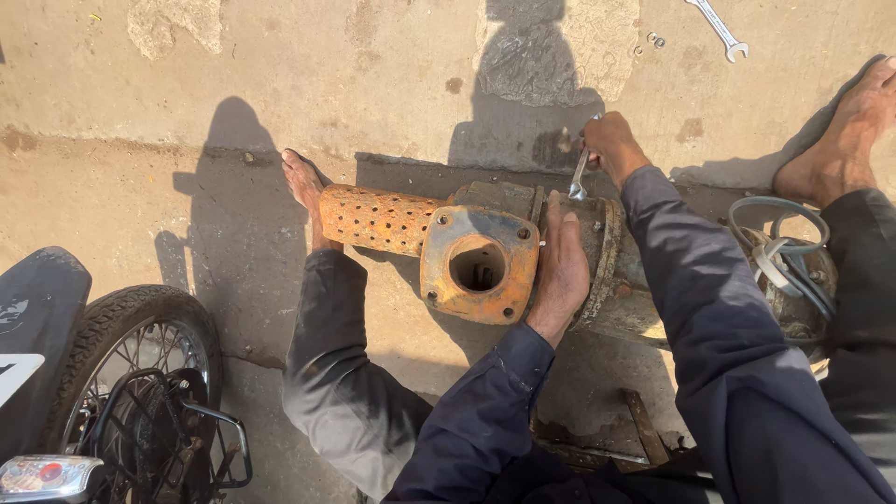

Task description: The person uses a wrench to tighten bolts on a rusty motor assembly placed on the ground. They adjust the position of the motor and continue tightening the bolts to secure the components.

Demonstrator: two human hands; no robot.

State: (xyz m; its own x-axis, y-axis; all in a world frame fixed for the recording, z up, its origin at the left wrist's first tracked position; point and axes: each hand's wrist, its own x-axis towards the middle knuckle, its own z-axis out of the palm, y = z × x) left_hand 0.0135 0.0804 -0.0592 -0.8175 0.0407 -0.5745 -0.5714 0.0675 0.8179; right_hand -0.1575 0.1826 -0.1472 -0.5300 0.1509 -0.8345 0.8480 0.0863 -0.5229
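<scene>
Right hand (611, 142) grip holds wrench (579, 177) atop rusty pump (523, 257).

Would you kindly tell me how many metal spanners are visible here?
2: one steel spanner in the right hand over the rusty pump; one open-ended spanner lying on the concrete, top right. Others may be hidden.

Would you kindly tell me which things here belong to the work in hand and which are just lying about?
In use:
- rusty pump body, steadied by the left hand
- wrench, gripped in the right hand
- orange flange and perforated strainer, parts of the pump

Lying about:
- spare spanner on the concrete
- small nuts beside it
- motorbike wheel
</scene>
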